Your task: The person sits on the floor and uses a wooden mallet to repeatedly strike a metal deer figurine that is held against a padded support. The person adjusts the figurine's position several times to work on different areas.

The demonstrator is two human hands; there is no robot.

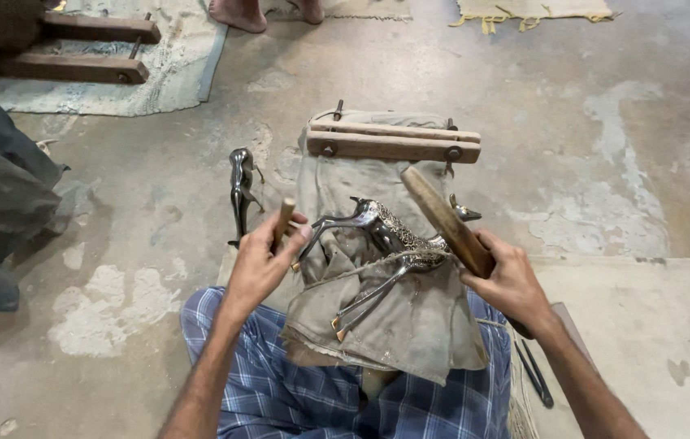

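Observation:
A shiny metal deer figure [390, 244] with an engraved body lies on its side on a dusty cloth [410, 325] over my lap, legs pointing toward me. My left hand [262, 262] grips a small wooden-handled tool [282, 219] upright and touches the figure's front leg. My right hand [507, 280] holds a thick wooden stick [442, 219], angled up and left above the figure's rear part.
A wooden clamp of two bolted bars [394, 142] lies just beyond the cloth. A second dark metal animal figure [240, 191] stands on the concrete floor to the left. Thin dark tools [533, 374] lie by my right knee. Another person's bare feet [239, 12] are at the top.

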